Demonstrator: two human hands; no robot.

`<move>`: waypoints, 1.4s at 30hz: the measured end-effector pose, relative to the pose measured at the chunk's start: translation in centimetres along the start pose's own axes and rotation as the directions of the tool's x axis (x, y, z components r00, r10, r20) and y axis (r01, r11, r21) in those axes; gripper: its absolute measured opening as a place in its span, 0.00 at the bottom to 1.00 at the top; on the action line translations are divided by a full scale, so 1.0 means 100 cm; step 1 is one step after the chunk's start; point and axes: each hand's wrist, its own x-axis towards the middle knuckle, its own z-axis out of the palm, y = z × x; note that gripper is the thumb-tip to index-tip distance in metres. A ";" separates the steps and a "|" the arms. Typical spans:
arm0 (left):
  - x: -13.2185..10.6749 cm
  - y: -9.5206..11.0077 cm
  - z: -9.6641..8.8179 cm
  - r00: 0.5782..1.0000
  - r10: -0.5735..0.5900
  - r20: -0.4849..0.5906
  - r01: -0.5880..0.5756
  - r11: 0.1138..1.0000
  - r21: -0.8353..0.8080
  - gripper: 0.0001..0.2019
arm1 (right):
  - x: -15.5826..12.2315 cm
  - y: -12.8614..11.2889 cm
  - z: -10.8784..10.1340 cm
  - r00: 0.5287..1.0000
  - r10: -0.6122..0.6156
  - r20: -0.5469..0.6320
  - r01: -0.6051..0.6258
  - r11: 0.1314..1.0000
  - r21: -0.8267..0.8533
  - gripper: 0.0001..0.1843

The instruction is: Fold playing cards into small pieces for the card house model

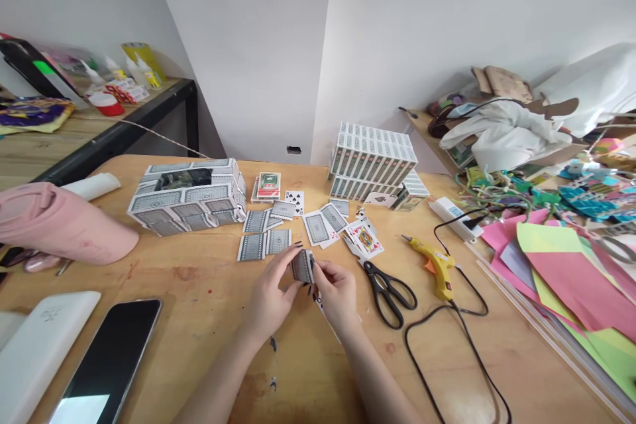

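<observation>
Here, card (301, 267) between both hands (271, 301) (338, 290)

A card (301, 266) (grey patterned back showing) tilts between left hand (272, 295) and right hand (338, 293).

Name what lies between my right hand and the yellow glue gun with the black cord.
In the head view, silver-bladed scissors with black looped handles lie between your right hand and the yellow glue gun.
</observation>
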 end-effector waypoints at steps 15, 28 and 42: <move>0.000 -0.003 0.005 0.976 0.127 -0.178 -0.096 0.981 0.169 0.25 | -0.010 0.010 0.002 0.982 -0.130 0.138 0.166 0.943 -0.289 0.19; 0.028 0.007 0.004 0.917 -0.350 -0.192 0.287 0.911 -0.296 0.17 | 0.018 -0.007 0.005 0.979 0.051 0.195 -0.056 0.998 0.018 0.14; 0.080 -0.002 0.028 0.891 -0.272 -0.363 0.306 0.951 0.040 0.13 | 0.075 0.003 0.029 0.964 -0.250 -0.094 0.194 0.897 -0.397 0.25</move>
